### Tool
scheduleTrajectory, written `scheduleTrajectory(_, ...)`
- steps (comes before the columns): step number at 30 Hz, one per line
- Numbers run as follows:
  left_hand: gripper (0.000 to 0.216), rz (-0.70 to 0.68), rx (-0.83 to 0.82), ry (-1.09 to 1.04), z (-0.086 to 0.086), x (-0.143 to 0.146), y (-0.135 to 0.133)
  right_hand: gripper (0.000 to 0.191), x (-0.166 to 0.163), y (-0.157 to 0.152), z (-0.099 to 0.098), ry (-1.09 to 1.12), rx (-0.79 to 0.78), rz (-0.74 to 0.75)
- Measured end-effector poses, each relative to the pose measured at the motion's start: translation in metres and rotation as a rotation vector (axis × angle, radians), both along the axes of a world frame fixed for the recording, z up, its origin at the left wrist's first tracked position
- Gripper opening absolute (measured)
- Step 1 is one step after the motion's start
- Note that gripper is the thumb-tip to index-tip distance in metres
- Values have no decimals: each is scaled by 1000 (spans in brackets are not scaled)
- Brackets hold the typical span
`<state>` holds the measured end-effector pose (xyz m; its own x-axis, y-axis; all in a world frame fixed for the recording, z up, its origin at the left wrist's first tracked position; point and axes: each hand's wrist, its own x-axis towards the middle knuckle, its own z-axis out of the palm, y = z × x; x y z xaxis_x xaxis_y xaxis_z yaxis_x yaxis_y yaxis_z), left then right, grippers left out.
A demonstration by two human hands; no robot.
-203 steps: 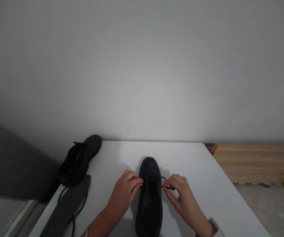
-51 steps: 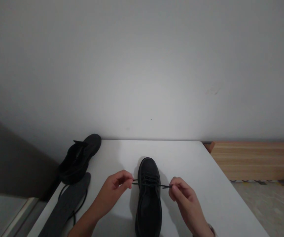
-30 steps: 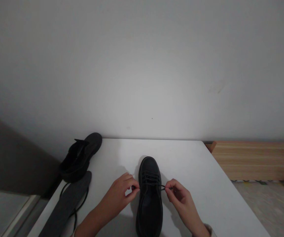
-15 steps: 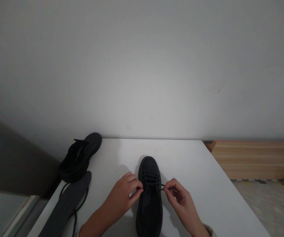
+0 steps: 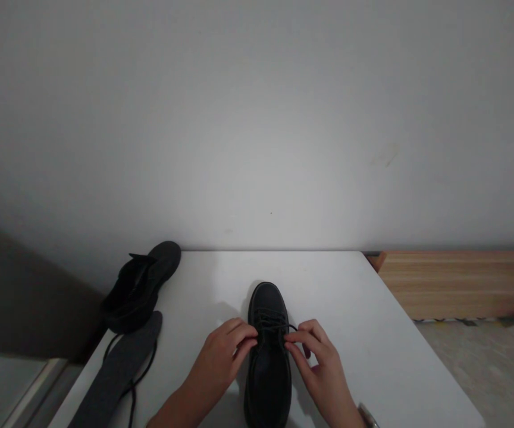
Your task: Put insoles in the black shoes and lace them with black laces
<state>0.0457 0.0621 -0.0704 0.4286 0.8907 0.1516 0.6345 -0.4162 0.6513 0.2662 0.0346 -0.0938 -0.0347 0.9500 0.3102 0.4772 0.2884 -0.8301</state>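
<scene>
A black lace-up shoe (image 5: 268, 371) stands on the white table (image 5: 355, 309), toe pointing away from me. My left hand (image 5: 223, 356) is at its left side, fingers pinched on the black lace (image 5: 271, 326) at the eyelets. My right hand (image 5: 317, 356) is at its right side, fingertips pinched on the other lace end above the tongue. Both hands nearly meet over the laced part.
A second black shoe (image 5: 138, 288) lies open at the table's left edge. A dark insole (image 5: 121, 371) and a loose black lace (image 5: 138, 374) lie in front of it. A wooden surface (image 5: 457, 282) adjoins on the right. A grey wall rises behind.
Both hands, earlier pulling the lace ends apart to the sides, have come inward and now sit close together over the shoe's tongue. The shoe stays in place.
</scene>
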Motion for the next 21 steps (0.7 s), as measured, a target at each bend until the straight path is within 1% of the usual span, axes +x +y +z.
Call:
scheduleTrajectory(3, 18, -7, -29, 39, 2, 3, -4, 17, -2, -4, 6, -29, 12, 56)
scheduleTrajectory(5, 26, -17, -36, 70, 5, 5, -8, 23, -4, -8, 10, -66, 29, 101)
scheduleTrajectory(7, 35, -51, -38, 116, 9, 8, -11, 33, -6, -10, 12, -138, 50, 151)
scheduleTrajectory(8, 37, -72, -37, 144, 11, 10, -12, 36, -8, -11, 12, -185, 55, 174)
scheduleTrajectory(10, 32, -102, -35, 206, 15, 15, -13, 36, -12, -12, 12, -287, 43, 202)
scheduleTrajectory(13, 31, -102, -34, 300, 20, 22, -11, 40, -19, -10, 10, -406, -18, 169)
scheduleTrajectory(16, 36, -95, -50, 401, 24, 30, -9, 47, -26, -7, 10, -493, -77, 110)
scheduleTrajectory(18, 38, -79, -53, 454, 26, 34, -8, 46, -29, -4, 13, -550, -113, 96)
scheduleTrajectory(21, 32, -55, -18, 488, 29, 37, -8, 39, -32, -1, 17, -585, -129, 98)
